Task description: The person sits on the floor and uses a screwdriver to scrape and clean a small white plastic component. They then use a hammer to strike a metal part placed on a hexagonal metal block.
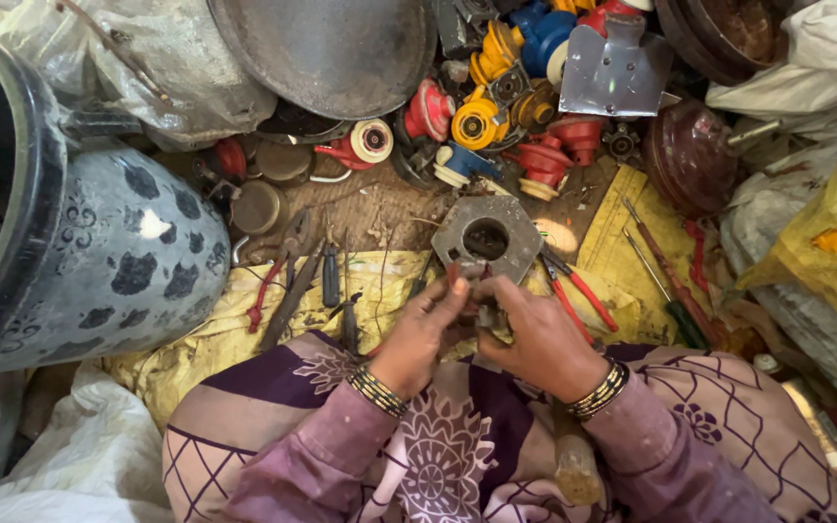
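Observation:
My left hand [423, 329] and my right hand [533, 334] meet over my lap, fingers closed together around a small dark metal part [481, 312] that is mostly hidden between them. Just beyond my fingertips lies an octagonal grey metal block [486, 237] with a round hole in its middle, resting on the ground. Both wrists wear striped bangles. My purple patterned clothing fills the bottom of the view.
Pliers [288, 276] and small tools lie left on a yellow sheet [205, 320]; red-handled pliers [578, 291] and screwdrivers [666, 281] lie right. Coloured plastic and metal parts [496, 116] pile up behind. A large blue patterned pot [99, 252] stands left, a metal pan [331, 48] above.

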